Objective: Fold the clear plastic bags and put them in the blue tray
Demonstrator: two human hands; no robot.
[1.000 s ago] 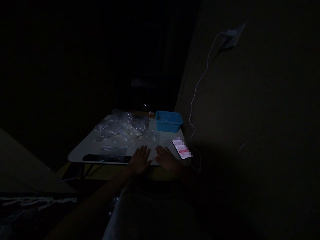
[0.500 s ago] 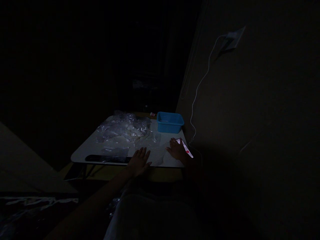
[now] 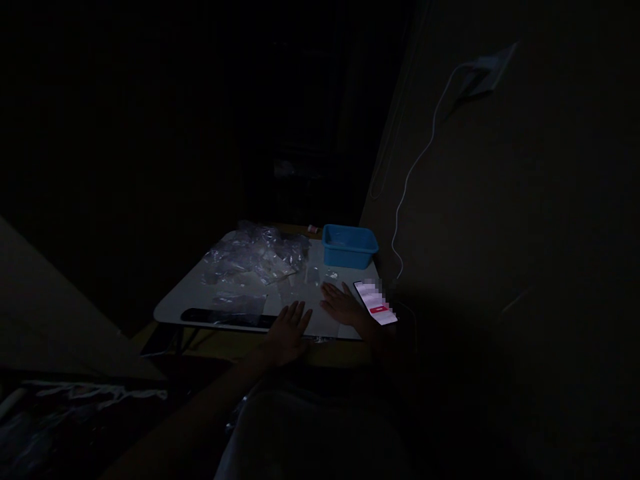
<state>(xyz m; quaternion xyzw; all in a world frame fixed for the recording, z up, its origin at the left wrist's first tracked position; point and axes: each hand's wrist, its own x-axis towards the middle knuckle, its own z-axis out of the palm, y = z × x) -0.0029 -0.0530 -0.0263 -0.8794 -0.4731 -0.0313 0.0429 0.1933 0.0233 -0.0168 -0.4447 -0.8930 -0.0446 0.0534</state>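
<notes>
My left hand (image 3: 289, 333) lies at the front edge of the white table (image 3: 173, 303), its fingers spread over the right end of a long black strip (image 3: 200, 316). My right hand (image 3: 343, 305) is spread flat on clear plastic near the table's right side, just left of a lit phone (image 3: 376, 303). Neither hand holds anything. A heap of crumpled clear plastic bags (image 3: 257, 253) covers the back left of the table. A flat clear bag (image 3: 240, 304) lies partly over the black strip.
A blue basin (image 3: 349, 248) stands at the back right corner. Behind the table is a small pinkish item (image 3: 313, 229). A white cable (image 3: 407, 180) hangs from a wall socket (image 3: 487, 72) on the right. The room is very dark.
My right hand has moved left off the phone, whose screen now shows more fully. The plastic beneath my hands has shifted. The whole view has moved slightly, with things appearing farther right.
</notes>
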